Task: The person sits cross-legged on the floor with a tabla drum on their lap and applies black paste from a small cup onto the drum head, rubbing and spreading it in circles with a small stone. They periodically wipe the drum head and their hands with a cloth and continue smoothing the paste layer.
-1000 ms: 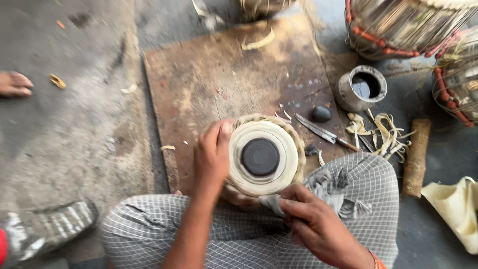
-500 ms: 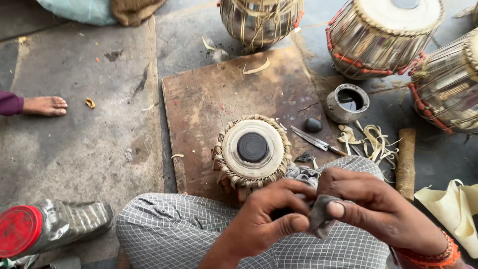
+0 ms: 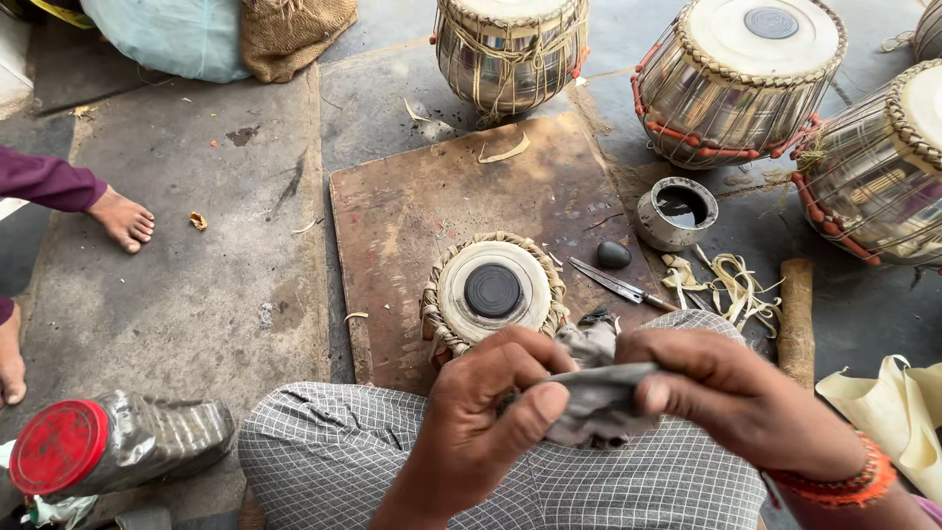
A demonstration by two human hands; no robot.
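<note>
Person seated on the floor, knees in checked cloth. Left hand (image 3: 486, 407) and right hand (image 3: 731, 393) both closed on a grey rag (image 3: 594, 397), held over the lap; left thumb and fingers pinch one end, right fingers curl over the other end, rag pulled between them. Orange bracelet (image 3: 834, 481) on right wrist. Just beyond the hands, a small drum (image 3: 494, 294) stands upright on a brown board (image 3: 422, 196), pale head with black centre spot, braided rim; neither hand touches it. Right of the drum on the board: a dark stone (image 3: 613, 254) and a blade (image 3: 613, 285), close together. Past the board edge, a metal cup (image 3: 677, 213) with dark contents, a tangle of pale strips (image 3: 731, 285), a wooden stick (image 3: 797, 319). Three larger drums stand along the far side: one (image 3: 510, 49) behind the board, two (image 3: 741, 74) (image 3: 878, 172) to the right. Near left, a plastic jar (image 3: 118, 447) with red lid lies on its side. Another person's bare foot (image 3: 123, 218) rests on the floor, far left, well apart from the board.
</note>
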